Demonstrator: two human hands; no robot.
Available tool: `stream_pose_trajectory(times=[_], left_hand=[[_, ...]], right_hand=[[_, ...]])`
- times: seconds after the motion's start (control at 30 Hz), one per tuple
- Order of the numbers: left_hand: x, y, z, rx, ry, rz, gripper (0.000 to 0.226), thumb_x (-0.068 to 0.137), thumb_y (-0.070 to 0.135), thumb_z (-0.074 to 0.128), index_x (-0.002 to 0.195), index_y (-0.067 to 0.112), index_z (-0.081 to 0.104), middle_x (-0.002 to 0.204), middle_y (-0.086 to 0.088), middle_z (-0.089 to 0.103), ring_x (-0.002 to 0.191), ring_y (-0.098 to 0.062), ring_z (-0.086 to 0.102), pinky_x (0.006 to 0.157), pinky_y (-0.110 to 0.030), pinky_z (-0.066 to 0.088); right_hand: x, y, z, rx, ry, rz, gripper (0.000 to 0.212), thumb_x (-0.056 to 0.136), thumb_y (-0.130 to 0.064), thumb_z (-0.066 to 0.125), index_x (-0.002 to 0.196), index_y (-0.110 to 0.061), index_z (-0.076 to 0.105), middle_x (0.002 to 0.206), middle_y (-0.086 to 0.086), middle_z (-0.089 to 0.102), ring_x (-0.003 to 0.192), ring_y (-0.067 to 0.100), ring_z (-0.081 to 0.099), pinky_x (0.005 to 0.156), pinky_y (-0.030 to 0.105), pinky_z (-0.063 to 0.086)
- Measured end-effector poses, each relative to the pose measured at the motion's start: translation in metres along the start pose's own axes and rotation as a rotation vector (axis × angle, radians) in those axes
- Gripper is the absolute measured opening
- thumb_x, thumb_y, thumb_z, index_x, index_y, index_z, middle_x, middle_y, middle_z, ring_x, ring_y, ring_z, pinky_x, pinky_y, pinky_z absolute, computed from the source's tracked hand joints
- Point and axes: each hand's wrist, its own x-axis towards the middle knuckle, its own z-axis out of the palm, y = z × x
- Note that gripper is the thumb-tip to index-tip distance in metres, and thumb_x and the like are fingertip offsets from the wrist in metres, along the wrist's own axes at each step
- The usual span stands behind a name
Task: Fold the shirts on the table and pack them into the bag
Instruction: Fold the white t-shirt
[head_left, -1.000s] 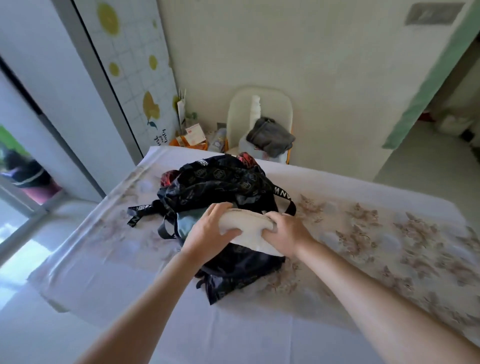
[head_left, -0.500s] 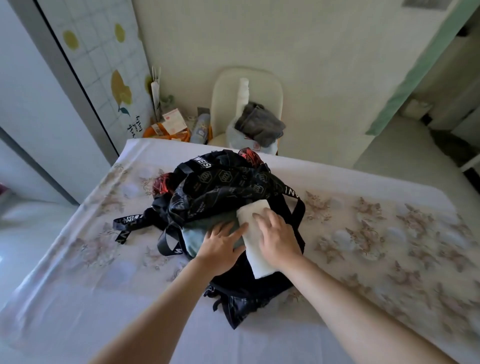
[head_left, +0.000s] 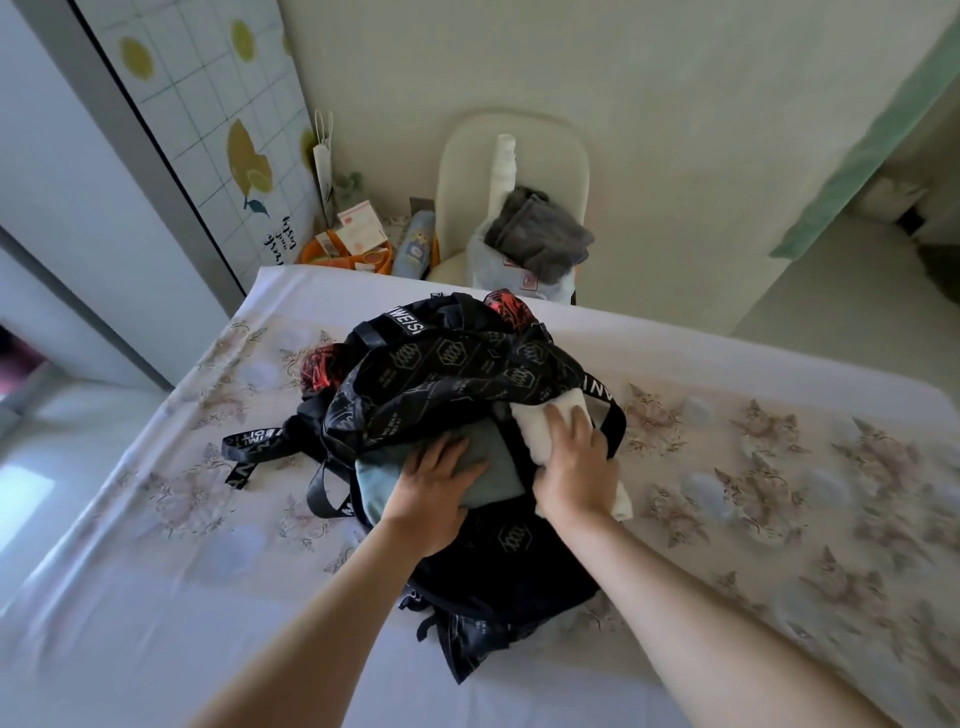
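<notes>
1. The worktop (head_left: 779, 519) fills the lower view under a pale cloth printed with flowers. Its near and right edges are cut off by the frame, and the print blurs toward the right.
2. A black backpack (head_left: 457, 364) with white lettering lies at the middle of the worktop, mouth toward the person. Its top flap is bunched up, so the inside is mostly hidden. One lettered strap (head_left: 249, 452) trails off to the left.
3. A cream chair (head_left: 561, 156) stands against the wall beyond the far edge. Its seat is covered by a grey cloth (head_left: 540, 236) heaped on a pale bag.
4. A folded teal shirt (head_left: 498, 462) sits in the backpack's mouth. Its far part is under the flap and its near part is under a palm.
5. A folded white shirt (head_left: 535, 431) lies just beside the teal one on the right, with one end under the flap. The other end sticks out below the wrist.
6. The left hand (head_left: 434, 491) presses flat on the teal shirt. Its grip is slack, with the fingers spread and straight.
7. The right hand (head_left: 579, 470) lies over the white shirt, the fingers fairly straight along it, pressing rather than clasping. The thumb is out of sight.
8. Red patterned fabric (head_left: 511, 312) peeks from behind the backpack; I cannot tell what it is.
9. An orange container (head_left: 332, 254) sits in the floor corner, its contents too small to make out.
</notes>
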Motion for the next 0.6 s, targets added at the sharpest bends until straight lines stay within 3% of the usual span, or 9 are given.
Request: stream_pose_trajectory(times=[0.1, 0.2, 0.3, 0.37, 0.47, 0.53, 0.6], left_hand=[[-0.001, 0.0, 0.011, -0.041, 0.068, -0.007, 0.076, 0.082, 0.037, 0.055, 0.152, 0.039, 0.026, 0.164, 0.001, 0.01, 0.149, -0.023, -0.001, 0.119, -0.043, -0.001], [0.003, 0.01, 0.004, -0.057, 0.05, -0.069, 0.068, 0.083, 0.044, 0.05, 0.148, 0.037, 0.032, 0.16, 0.003, 0.016, 0.147, -0.021, 0.003, 0.117, -0.043, 0.005], [0.013, 0.021, -0.006, -0.04, 0.077, -0.128, 0.051, 0.093, 0.048, 0.026, 0.14, 0.033, 0.04, 0.15, 0.002, 0.031, 0.14, -0.024, 0.022, 0.113, -0.043, 0.019], [0.023, 0.03, -0.008, -0.035, 0.164, -0.088, 0.057, 0.093, 0.045, 0.012, 0.136, 0.028, 0.046, 0.142, 0.001, 0.04, 0.133, -0.024, 0.036, 0.11, -0.041, 0.029], [0.044, 0.05, -0.014, -0.175, 0.315, 0.054, 0.05, 0.097, 0.039, 0.022, 0.138, 0.025, 0.046, 0.144, 0.0, 0.042, 0.134, -0.024, 0.037, 0.107, -0.043, 0.036], [0.06, 0.066, -0.02, -0.222, 0.22, 0.139, 0.051, 0.101, 0.041, 0.027, 0.149, 0.027, 0.034, 0.158, 0.0, 0.026, 0.145, -0.022, 0.021, 0.117, -0.042, 0.025], [0.072, 0.076, -0.019, -0.127, 0.04, 0.188, 0.057, 0.103, 0.048, 0.027, 0.156, 0.032, 0.015, 0.165, 0.002, 0.003, 0.151, -0.021, 0.0, 0.122, -0.042, 0.009]], right_hand=[[0.003, 0.005, 0.005, -0.118, -0.098, -0.102, 0.097, 0.083, -0.035, 0.071, 0.156, -0.03, 0.006, 0.162, 0.013, 0.007, 0.141, 0.04, 0.025, 0.098, 0.047, 0.045], [-0.006, -0.003, 0.017, -0.114, -0.315, -0.229, 0.108, 0.08, -0.058, 0.058, 0.155, -0.03, -0.013, 0.163, 0.015, -0.017, 0.148, 0.045, -0.002, 0.114, 0.055, 0.026], [0.004, 0.005, 0.009, 0.072, -0.42, -0.248, 0.098, 0.084, -0.051, 0.052, 0.157, -0.03, -0.01, 0.165, 0.008, -0.019, 0.151, 0.04, -0.009, 0.12, 0.053, 0.017], [0.014, 0.023, -0.003, 0.391, -0.474, -0.186, 0.088, 0.089, -0.028, 0.054, 0.159, -0.026, 0.0, 0.167, 0.002, -0.008, 0.153, 0.028, -0.003, 0.123, 0.041, 0.014], [0.018, 0.057, -0.015, 0.741, -0.451, -0.078, 0.085, 0.083, -0.004, 0.055, 0.158, -0.023, 0.018, 0.162, -0.002, 0.024, 0.147, 0.013, 0.026, 0.118, 0.028, 0.026], [0.012, 0.076, -0.015, 0.766, -0.413, -0.051, 0.071, 0.083, -0.008, 0.062, 0.148, -0.026, 0.036, 0.145, -0.007, 0.046, 0.129, 0.006, 0.045, 0.104, 0.02, 0.039], [0.001, 0.09, -0.013, 0.724, -0.303, -0.042, 0.041, 0.085, -0.014, 0.064, 0.122, -0.027, 0.053, 0.121, -0.012, 0.058, 0.11, 0.005, 0.056, 0.088, 0.013, 0.042]])
